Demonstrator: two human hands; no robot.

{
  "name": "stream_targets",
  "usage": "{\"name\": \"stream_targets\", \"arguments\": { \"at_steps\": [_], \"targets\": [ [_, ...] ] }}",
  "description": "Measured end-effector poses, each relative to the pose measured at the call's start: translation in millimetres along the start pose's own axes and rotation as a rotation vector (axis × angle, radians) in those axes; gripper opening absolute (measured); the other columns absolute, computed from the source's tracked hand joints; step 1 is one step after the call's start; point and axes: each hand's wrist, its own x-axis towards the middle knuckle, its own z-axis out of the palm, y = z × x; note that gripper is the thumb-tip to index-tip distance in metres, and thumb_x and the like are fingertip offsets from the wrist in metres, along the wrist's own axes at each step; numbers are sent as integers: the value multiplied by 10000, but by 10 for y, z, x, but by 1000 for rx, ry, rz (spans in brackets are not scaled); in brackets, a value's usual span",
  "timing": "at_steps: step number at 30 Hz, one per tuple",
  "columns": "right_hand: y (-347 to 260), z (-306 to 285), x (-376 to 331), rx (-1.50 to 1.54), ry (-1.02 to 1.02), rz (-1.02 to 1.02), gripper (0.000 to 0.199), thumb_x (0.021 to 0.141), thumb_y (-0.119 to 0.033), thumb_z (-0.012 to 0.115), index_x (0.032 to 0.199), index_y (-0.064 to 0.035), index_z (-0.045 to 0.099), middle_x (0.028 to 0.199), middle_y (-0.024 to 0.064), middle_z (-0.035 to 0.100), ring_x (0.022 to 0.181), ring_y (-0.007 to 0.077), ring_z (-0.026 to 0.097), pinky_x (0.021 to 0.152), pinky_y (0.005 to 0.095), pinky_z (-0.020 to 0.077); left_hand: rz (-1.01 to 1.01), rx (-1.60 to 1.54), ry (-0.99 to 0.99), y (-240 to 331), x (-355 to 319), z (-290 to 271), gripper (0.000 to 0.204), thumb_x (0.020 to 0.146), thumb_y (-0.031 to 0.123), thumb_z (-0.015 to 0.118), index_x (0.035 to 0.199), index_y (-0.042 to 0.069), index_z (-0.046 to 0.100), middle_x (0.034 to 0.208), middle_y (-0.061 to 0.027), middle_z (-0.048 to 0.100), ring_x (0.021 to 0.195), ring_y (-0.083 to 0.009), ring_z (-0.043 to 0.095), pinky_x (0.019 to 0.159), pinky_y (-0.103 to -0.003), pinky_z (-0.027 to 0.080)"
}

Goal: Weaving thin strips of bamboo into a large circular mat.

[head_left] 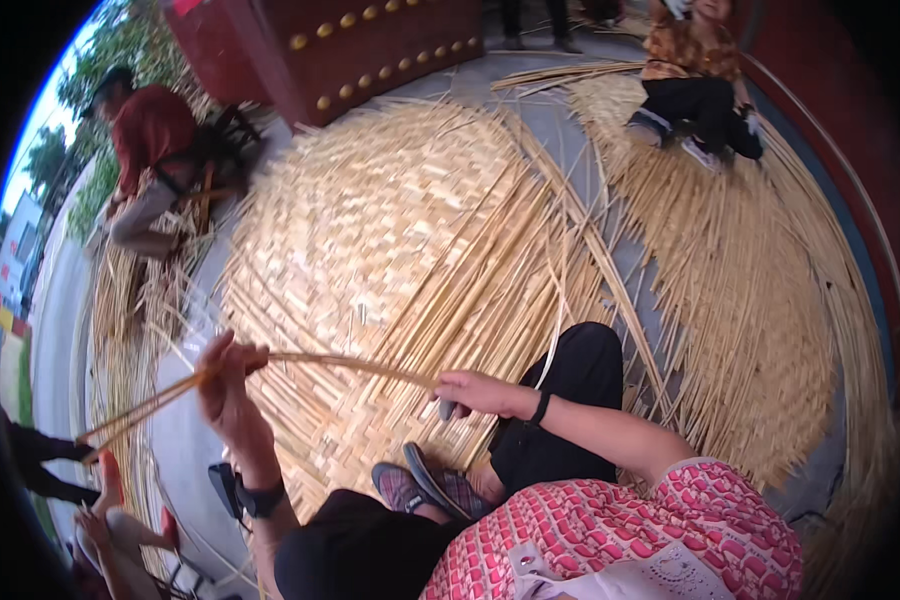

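A pair of long, thin reed strips (345,360) stretches between my two hands above a woven mat. My left hand (228,378), raised at the mat's left edge, is closed round the strips; their ends stick out beyond it to the lower left. On the other side, my right hand (478,392) grips the strips near my knee. Something small and grey shows under its fingers, too little to name. Beneath both hands spreads the woven reed mat (370,220), with loose straight strips (475,275) lying across its right part. My shoes (430,490) rest on the mat's near edge.
At the right lies another reed mat (740,320), with a person (695,85) sitting at its far end. A person in dark red (155,150) sits at the far left. A red studded door (370,50) stands behind. Someone's legs (120,540) show at the lower left.
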Motion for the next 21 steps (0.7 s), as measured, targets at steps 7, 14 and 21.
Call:
{"name": "stream_targets", "arguments": {
  "at_steps": [7, 14, 21],
  "targets": [
    [20, 67, -37, -4, 238, -96, 251, 1032, -211, 466, 1160, -71, 632, 846, -15, 630, 716, 44, 515, 678, 198, 447, -308, -136, -151, -454, 204, -517, 403, 974, 193, 601, 1337, 41, 511, 1041, -89, 671, 996, -198, 665, 778, -306, 573],
    [-77, 183, 77, -73, 335, -68, 266, 1036, -230, 467, 1184, -61, 610, 838, -2, 639, 690, 36, 518, 643, 188, 449, -981, 520, -261, -2068, -309, -1592, 325, 917, 197, 648, 1175, 2, 620, 845, -49, 657, 726, -128, 627, 591, -283, 520],
    [-210, 307, 909, -150, 233, 8, 269, 1036, -230, 464, 1195, -60, 599, 868, -4, 639, 726, 39, 519, 665, 192, 444, -1084, 315, 115, -3123, -755, -1421, 395, 911, 81, 598, 1261, -89, 528, 833, -97, 643, 661, -179, 627, 558, -298, 518]
  ]
}}
